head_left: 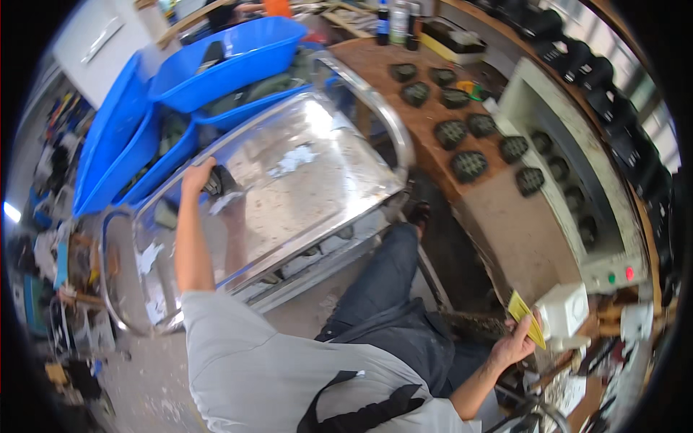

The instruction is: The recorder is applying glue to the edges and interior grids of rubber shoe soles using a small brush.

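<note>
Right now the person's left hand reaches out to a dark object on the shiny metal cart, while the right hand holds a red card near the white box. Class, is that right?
Not quite. The card in the right hand is yellow, not red, as the head view shows. The rest holds: the left hand is at a dark object on the shiny metal cart, and the card is near the white box.

dark ribbed piece [219, 182] lying on the shiny steel cart top; small yellow card [525, 317] held tilted.
</note>
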Motion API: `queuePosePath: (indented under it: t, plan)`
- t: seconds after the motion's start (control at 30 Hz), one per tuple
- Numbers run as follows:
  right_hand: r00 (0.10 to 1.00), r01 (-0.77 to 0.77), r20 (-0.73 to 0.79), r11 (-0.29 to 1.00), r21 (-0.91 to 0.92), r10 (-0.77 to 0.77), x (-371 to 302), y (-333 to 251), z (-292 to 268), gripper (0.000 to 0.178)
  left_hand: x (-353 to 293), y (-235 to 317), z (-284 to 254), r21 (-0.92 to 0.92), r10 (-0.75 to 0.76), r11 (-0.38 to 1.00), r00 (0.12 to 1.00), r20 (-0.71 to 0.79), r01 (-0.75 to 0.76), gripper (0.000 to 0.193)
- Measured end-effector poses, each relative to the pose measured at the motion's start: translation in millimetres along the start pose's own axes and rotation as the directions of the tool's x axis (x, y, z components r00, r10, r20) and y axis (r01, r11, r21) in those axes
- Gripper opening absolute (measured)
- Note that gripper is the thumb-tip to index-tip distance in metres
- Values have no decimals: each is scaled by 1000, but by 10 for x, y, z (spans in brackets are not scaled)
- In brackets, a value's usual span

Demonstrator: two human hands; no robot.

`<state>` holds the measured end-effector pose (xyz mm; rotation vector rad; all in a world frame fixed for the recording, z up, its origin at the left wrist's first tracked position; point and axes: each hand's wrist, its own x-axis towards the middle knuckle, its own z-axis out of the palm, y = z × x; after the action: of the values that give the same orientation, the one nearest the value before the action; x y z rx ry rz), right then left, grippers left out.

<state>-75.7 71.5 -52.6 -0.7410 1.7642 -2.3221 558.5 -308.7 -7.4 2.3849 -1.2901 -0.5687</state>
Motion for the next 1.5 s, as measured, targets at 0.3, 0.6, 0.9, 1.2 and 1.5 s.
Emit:
queuePosePath:
  t: [0.3,0.6,0.9,1.2,1.5]
  plan:
    - [772,123,626,940,-319,112,-28,-661,341,40,-3181,1808,1239,-672,736,632,-29,676,386,77]
    - [704,-473,409,813,-338,580,82,-737,-261,36,-4239,2310,2176,-744,671,603,-687,279,287,105]
    - [744,-558,314,807,-193,589,-56,-496,-751,35,-5178,2134,2859,-812,916,302,84,392,500,91]
    - [974,-224,-144,713,-665,172,494,-303,-1257,20,-5269,2189,3002,-236,558,645,-237,795,727,68]
    - [984,-171,-154,676,-716,86,508,-444,-1199,13,-5336,2302,3134,-116,482,650,-290,827,751,72]
